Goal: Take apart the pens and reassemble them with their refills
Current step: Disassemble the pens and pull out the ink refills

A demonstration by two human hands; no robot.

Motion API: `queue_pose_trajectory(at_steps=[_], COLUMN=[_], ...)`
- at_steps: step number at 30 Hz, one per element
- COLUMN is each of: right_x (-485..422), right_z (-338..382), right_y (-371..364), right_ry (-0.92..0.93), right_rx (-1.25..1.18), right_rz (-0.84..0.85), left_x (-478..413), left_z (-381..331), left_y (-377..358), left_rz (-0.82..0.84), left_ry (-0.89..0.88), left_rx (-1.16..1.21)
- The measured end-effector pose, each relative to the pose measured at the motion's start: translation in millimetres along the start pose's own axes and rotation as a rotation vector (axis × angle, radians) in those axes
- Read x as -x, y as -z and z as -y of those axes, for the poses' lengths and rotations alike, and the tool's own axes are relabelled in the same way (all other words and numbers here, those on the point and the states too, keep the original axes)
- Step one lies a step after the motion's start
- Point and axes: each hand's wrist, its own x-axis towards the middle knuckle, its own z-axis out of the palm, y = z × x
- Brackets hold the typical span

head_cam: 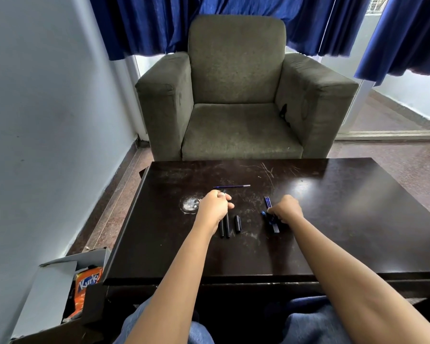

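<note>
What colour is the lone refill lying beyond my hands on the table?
The refill is blue with a pale right tip; head view.

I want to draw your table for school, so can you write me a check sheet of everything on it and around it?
Surface: dark table, scratched, with a white round mark.
Job's things: refill lying alone at the far side; two black pens side by side; black cap next to them; blue pens in a bunch.
Clutter: box holding an orange packet, on the floor left of the table.
Hands: left hand holds one of the black pens in its fingers; right hand grips the blue pens.
Cables: nothing seen.
Surroundings: armchair, blue curtains, wall.
</note>
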Motion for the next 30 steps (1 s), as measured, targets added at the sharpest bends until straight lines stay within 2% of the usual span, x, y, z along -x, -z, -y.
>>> queue_pose_trajectory(at_steps=[8,12,16,19,24,30], right_x=[-1.5,-7.6,18.1,48.8,75.2,85.8], right_z=[-2.2,9.5,51.5,80.0,100.6,105.8], right_y=[6.8,20.9,47.2,54.5,46.7,36.1], right_ry=[-0.081,-0.118,0.105,0.288,0.457,0.527], right_rx=[-0.134,-0.412,-0.84,-1.059,-1.069,-0.916], right_rz=[0.058,0.101,0.095,0.129,0.191,0.216], left_x=[-1.0,-1.2,4.2,8.1,11.2,11.4], left_z=[0.4,-1.6,-3.8,-5.1,-7.1,-8.8], left_y=[-0.8,-1.4,-1.1,-0.3,2.9,4.2], left_rz=[0.014,0.018,0.054,0.077,0.099,0.096], left_ry=[0.005,0.002,-0.018,-0.006,0.002,-0.011], left_rx=[-0.013,-0.031,-0.046,-0.02,0.02,0.065])
